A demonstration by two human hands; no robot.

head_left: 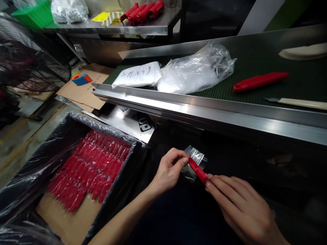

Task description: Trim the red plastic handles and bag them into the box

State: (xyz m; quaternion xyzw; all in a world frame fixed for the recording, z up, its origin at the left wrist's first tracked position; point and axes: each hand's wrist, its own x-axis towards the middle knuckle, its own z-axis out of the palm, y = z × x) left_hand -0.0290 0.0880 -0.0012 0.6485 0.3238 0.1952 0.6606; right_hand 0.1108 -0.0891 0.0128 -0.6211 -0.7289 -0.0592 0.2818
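Observation:
Between my two hands is a red plastic part [197, 170], tilted down to the right. My left hand [171, 167] pinches its upper end, where a small clear plastic bag [195, 155] also shows. The fingers of my right hand [238, 200] are closed round the part's lower end. Whether the part's tip is inside the bag is hard to tell. To the left, a box lined with dark plastic [102, 124] holds rows of bagged red parts [89, 163] on cardboard.
A metal-edged conveyor [217, 109] crosses ahead, bearing white bag packs [138, 75], another red part [260, 81] and a pale-handled knife [301, 102]. Several red pieces [144, 13] lie on the back shelf [143, 30]. A fan [28, 58] stands far left.

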